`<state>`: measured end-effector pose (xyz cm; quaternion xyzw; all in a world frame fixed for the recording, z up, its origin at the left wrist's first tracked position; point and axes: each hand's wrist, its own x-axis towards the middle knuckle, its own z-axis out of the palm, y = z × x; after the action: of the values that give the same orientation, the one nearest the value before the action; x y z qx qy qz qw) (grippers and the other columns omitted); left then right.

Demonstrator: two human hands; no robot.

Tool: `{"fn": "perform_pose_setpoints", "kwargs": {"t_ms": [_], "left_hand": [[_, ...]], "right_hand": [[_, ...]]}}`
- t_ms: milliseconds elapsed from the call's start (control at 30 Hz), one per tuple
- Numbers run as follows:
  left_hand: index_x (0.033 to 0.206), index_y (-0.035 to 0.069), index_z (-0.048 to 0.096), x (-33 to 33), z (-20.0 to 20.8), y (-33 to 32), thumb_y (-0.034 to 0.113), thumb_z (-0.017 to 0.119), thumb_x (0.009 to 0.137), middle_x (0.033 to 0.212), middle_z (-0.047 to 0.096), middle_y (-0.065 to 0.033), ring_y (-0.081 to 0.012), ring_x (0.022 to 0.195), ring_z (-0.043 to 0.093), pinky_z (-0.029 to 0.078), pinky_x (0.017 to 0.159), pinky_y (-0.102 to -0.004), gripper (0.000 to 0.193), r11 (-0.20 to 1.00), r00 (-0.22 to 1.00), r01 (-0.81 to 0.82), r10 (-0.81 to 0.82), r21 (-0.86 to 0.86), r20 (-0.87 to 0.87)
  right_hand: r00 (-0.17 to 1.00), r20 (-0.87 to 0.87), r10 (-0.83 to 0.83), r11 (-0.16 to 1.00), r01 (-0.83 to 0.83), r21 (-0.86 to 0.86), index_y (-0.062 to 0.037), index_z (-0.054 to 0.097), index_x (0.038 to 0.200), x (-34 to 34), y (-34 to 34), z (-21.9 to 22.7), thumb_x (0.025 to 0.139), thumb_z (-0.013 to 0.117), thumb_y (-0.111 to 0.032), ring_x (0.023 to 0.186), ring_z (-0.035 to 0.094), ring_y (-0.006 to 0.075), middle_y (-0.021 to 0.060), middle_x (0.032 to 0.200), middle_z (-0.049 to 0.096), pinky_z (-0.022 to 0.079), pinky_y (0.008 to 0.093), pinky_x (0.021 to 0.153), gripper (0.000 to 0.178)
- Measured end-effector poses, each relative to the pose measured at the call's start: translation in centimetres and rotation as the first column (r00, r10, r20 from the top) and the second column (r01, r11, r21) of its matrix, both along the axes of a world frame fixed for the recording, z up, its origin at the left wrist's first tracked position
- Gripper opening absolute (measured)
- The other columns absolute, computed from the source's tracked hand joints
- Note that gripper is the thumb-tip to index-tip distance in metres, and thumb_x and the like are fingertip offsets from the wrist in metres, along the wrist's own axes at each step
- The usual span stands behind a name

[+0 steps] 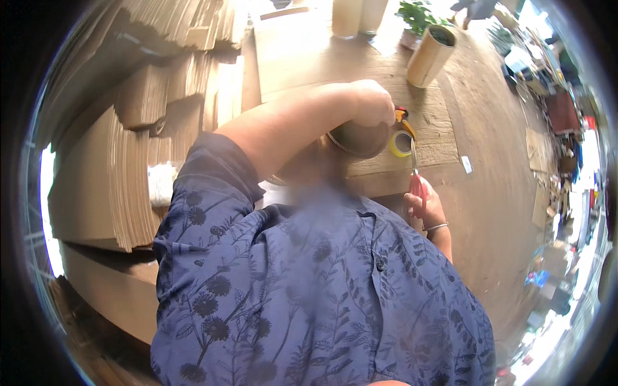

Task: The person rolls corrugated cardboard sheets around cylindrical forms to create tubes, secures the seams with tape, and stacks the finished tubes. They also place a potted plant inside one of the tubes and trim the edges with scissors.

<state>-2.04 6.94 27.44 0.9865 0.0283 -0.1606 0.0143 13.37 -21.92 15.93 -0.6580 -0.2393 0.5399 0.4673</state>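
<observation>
My left arm reaches across to the right. The left hand is closed over the far rim of a wide round tube with a dark opening; its fingertips are partly hidden. In my right hand is a pair of scissors with red handles, its blades pointing away from me. A roll of yellow tape lies between the tube and the scissor blades. Just beyond the roll is an orange and black tool, whose kind I cannot make out.
Tall stacks of flat cardboard crowd the left side. A cardboard tube stands farther off on the wooden table, near a potted plant and more tubes. A small white label lies to the right. Clutter lines the far right.
</observation>
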Motion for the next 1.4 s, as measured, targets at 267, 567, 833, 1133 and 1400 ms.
{"fn": "perform_pose_setpoints", "kwargs": {"t_ms": [267,567,833,1133,1400], "left_hand": [[0.123,0.005,0.063,-0.6,-1.7,3.6,0.010,0.057,0.084,0.103,0.072,-0.0175,-0.0362,0.093,0.070,0.055,0.082,-0.0432,0.039,0.661,0.697,-0.661,0.716,-0.355,0.036],[0.141,0.004,0.037,-4.7,-3.2,-4.6,0.013,0.065,0.088,0.116,0.058,-0.0187,-0.0285,0.092,0.068,0.063,0.073,-0.0426,0.061,-0.210,0.390,-0.359,0.851,-0.909,-0.351],[0.148,0.004,0.028,-4.0,-2.4,-12.8,0.018,0.065,0.091,0.134,0.051,-0.0155,-0.0256,0.115,0.058,0.054,0.094,-0.0417,0.070,-0.289,0.304,-0.121,0.900,-0.950,-0.312],[0.148,-0.001,0.032,-5.8,-3.1,-14.5,0.024,0.070,0.087,0.141,0.049,-0.0208,-0.0264,0.131,0.048,0.039,0.112,-0.0393,0.076,0.765,0.597,-0.351,0.627,-0.541,0.500],[0.149,0.000,0.034,-5.7,-4.1,-13.9,0.029,0.072,0.082,0.145,0.047,-0.0222,-0.0308,0.136,0.046,0.037,0.115,-0.0423,0.083,0.681,0.555,-0.212,0.674,-0.700,0.488]], "right_hand": [[0.975,0.211,-0.075,0.981,0.034,0.190,-0.0076,0.046,0.145,1.0,-5.8,-0.5,0.076,0.085,-0.013,0.071,0.059,0.0112,0.0026,0.085,0.060,0.053,0.0277,0.065,0.080],[0.808,0.589,-0.004,0.989,-0.084,0.121,-0.0163,0.057,0.127,4.2,-2.6,6.1,0.072,0.088,-0.034,0.079,0.061,0.0129,0.0021,0.085,0.063,0.051,0.0285,0.074,0.066],[0.449,0.892,0.046,0.946,-0.306,0.105,-0.0085,0.060,0.126,3.5,-0.8,9.1,0.066,0.089,-0.042,0.092,0.062,0.0288,0.0101,0.100,0.061,0.053,0.0406,0.084,0.075],[0.115,0.990,0.077,0.957,-0.287,-0.041,-0.0127,0.066,0.112,2.7,-0.1,9.8,0.079,0.074,-0.024,0.079,0.068,0.0326,0.0107,0.089,0.066,0.055,0.0441,0.069,0.036],[-0.013,0.997,0.075,0.928,-0.366,-0.075,-0.0148,0.068,0.105,4.6,-0.4,10.5,0.079,0.069,-0.014,0.065,0.067,0.0342,0.0121,0.079,0.067,0.054,0.0441,0.058,0.026]]}}
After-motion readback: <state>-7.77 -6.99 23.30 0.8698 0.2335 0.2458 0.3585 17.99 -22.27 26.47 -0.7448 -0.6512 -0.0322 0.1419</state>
